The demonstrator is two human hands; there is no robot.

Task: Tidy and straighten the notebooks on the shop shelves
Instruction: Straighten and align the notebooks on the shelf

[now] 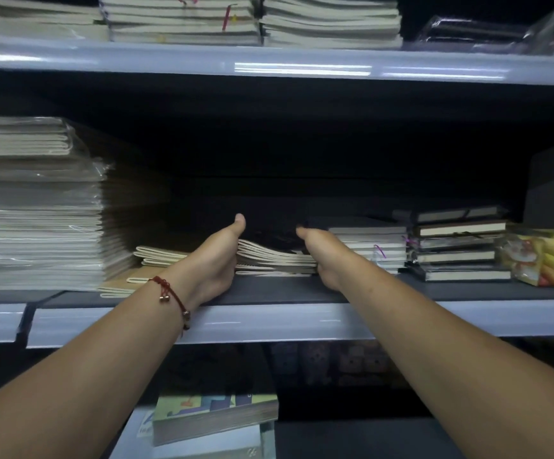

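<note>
Hands [217, 260] [318, 256] flank a sagging, dark-topped notebook stack [274, 260].

Cream-paged notebooks [274, 260] lie on a grey shelf [302, 321]; a red bracelet [169, 293] shows.

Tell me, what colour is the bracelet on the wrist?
Red bracelet, seen in the head view.

Dark open room lies above the low, sagging pile of cream-paged notebooks [274, 260] at the grey shelf's [269, 289] front edge, hemmed by the tall plastic-wrapped stack [33, 207] left and black-covered notebooks [457, 246] right.
</note>
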